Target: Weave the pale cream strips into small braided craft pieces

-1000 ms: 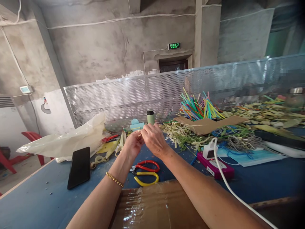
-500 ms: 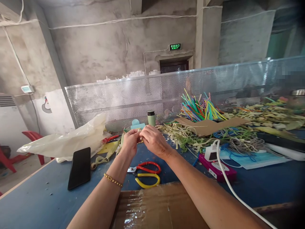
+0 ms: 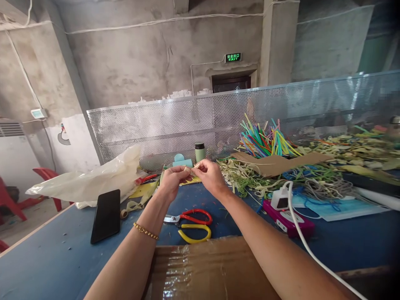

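My left hand (image 3: 173,180) and my right hand (image 3: 210,175) meet above the middle of the blue table. Both are closed in a fingertip pinch on a small pale strip (image 3: 188,169) that looks like dried leaf or husk; most of it is hidden by the fingers. Below them lies a pair of scissors (image 3: 194,216) with one red and one yellow handle, blades pointing left. A cardboard box (image 3: 212,266) sits under my forearms. Just behind the hands stand a green bottle (image 3: 200,153) with a black lid and a light-blue object (image 3: 182,161).
At left are a black phone (image 3: 106,216) and a cream plastic bag (image 3: 93,179). To the right lie shredded leaf strips (image 3: 243,177), colourful pipe-like stems (image 3: 265,139), a cardboard piece (image 3: 275,166), a magenta box (image 3: 289,221) with a charger and white cable (image 3: 300,239), and a blue mask (image 3: 350,208).
The right hand has turned and drawn slightly away to the right, so its thumb and fingertips now show. A gap appears between the two pinches. The view has shifted slightly.
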Demonstrator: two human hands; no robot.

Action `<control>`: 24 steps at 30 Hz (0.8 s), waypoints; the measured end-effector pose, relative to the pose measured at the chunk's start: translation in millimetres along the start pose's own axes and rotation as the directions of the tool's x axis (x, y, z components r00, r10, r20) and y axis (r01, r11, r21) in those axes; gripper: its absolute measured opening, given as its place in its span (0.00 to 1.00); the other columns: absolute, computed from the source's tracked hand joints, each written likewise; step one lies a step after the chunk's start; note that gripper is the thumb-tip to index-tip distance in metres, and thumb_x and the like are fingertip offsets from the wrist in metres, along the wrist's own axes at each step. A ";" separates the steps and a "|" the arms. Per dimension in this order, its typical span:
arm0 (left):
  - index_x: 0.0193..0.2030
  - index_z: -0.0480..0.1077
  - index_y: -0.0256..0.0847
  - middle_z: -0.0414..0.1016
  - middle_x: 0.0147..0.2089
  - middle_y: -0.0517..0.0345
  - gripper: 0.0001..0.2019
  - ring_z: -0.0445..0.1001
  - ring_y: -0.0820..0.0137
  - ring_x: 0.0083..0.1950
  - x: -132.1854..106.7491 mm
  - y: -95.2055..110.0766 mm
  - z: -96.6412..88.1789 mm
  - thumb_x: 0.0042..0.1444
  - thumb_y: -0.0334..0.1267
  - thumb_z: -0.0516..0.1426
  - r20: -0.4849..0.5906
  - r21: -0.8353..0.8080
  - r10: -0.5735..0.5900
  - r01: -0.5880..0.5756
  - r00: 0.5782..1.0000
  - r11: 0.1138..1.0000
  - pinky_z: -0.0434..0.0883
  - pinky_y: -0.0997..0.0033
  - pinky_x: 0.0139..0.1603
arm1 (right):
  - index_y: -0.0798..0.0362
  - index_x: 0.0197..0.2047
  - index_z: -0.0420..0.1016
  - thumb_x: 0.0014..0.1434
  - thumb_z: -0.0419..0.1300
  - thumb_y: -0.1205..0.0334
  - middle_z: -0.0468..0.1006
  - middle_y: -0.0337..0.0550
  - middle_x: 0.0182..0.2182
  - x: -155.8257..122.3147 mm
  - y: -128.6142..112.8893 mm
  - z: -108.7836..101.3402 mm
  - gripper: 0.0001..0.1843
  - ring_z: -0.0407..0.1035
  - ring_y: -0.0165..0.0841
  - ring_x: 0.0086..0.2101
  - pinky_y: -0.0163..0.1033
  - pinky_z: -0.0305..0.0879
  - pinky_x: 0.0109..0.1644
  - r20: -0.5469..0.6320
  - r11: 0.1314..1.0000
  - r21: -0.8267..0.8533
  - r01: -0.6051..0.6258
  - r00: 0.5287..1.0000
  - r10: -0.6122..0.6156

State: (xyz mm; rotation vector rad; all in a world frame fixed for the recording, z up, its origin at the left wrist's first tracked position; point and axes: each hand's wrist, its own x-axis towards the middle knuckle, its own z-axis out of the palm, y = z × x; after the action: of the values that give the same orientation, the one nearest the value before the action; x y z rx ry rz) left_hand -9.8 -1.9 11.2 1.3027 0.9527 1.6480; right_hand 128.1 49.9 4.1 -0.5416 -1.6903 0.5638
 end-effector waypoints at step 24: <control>0.24 0.76 0.34 0.75 0.24 0.52 0.09 0.70 0.72 0.25 1.1 -7.1 0.0 0.38 0.37 0.69 -0.039 0.055 -0.010 0.012 0.999 0.998 0.65 0.72 0.28 | 0.52 0.26 0.68 0.51 0.62 0.67 0.76 0.41 0.23 -5.1 -2.9 5.7 0.06 0.70 0.32 0.25 0.37 0.64 0.31 -0.025 0.979 -0.198 -0.049 0.999 0.045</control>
State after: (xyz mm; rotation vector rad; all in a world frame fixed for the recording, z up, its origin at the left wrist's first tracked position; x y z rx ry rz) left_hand -9.0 1.8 5.1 1.3039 1.0341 1.6541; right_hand 123.2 44.0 1.2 -0.7298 -1.7289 0.4234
